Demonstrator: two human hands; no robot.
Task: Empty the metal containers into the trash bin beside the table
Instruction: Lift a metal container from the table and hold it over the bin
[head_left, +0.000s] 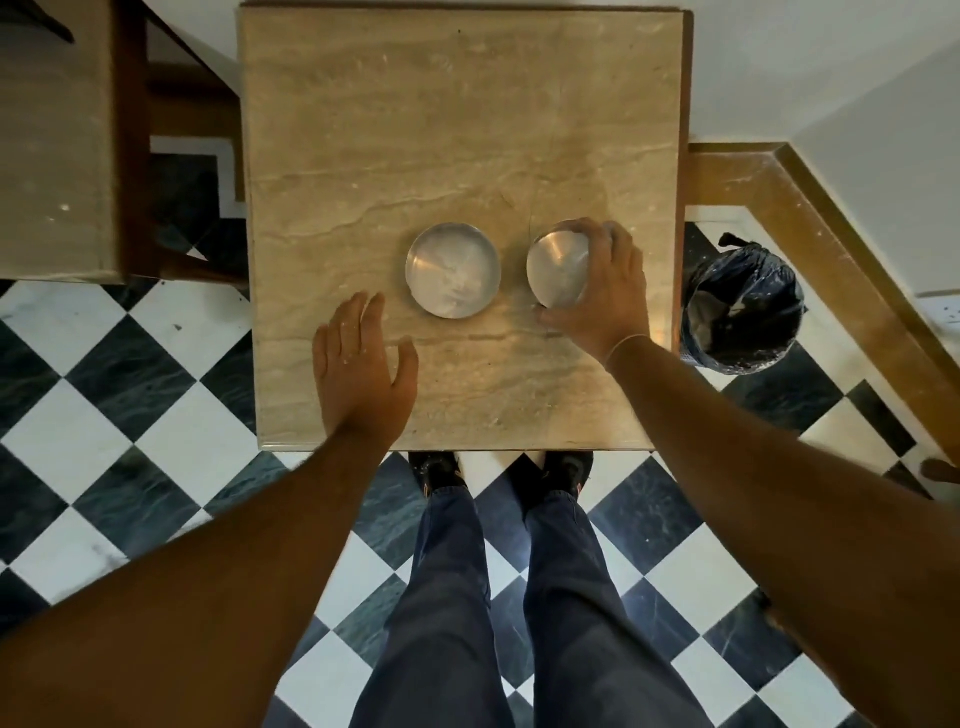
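No brand, label or writing can be read on anything here. Two round metal containers sit side by side near the middle of the stone-topped table (462, 130). The left container (453, 270) lies flat and apart from both hands, its shallow inside pale and shiny. The right container (558, 270) is gripped at its right rim by the right hand (605, 296), fingers curled over the far edge and thumb at the near edge; it looks tilted toward the left, though blur makes this hard to judge.

The left hand (363, 369) rests flat with fingers spread wide on the tabletop, just short of the left container, holding nothing.

The trash bin (743, 312), lined with a dark bag, stands on the checkered floor (130, 374) just beside the table's right edge. A second table (52, 135) is cut off at upper left.
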